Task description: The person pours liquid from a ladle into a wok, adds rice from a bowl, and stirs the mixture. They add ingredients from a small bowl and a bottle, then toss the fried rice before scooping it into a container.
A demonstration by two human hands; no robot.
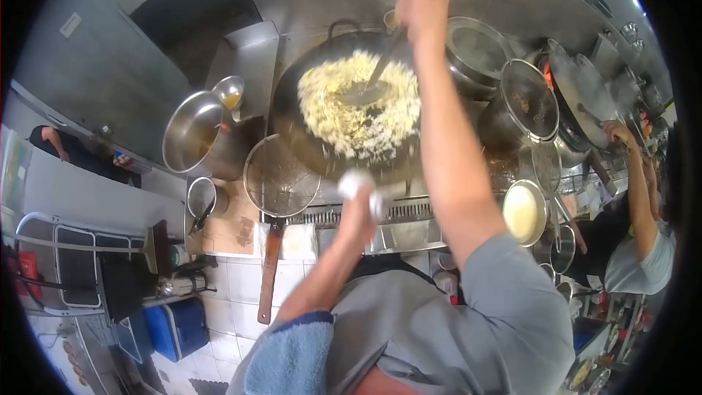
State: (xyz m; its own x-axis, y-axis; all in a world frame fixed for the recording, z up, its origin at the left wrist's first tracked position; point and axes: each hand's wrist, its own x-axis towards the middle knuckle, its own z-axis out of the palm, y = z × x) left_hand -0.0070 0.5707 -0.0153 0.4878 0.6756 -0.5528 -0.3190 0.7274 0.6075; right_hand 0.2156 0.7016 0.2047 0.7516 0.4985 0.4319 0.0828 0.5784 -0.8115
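My right hand (423, 11) is closed around the wooden-handled wok spatula (384, 62), raised beyond the far side of the wok. Its metal head rests in the pale yellow and white food (325, 106), which looks like rice with egg and is blurred by motion. This food fills the middle of a large dark wok (289, 113). At the wok's near edge my left hand (356, 219) is closed on a white cloth (358, 184). The cloth is smeared, and whether a wok handle lies under it is hidden. A blue towel (289, 358) hangs by my left forearm.
A wire strainer (281, 175) lies left of the wok, near a deep steel pot (194, 132) and a small bowl (230, 90). To the right stand a lidded pot (477, 51), a strainer-topped pot (526, 99) and a container of pale yellow liquid (523, 212). Another person (636, 249) works at far right.
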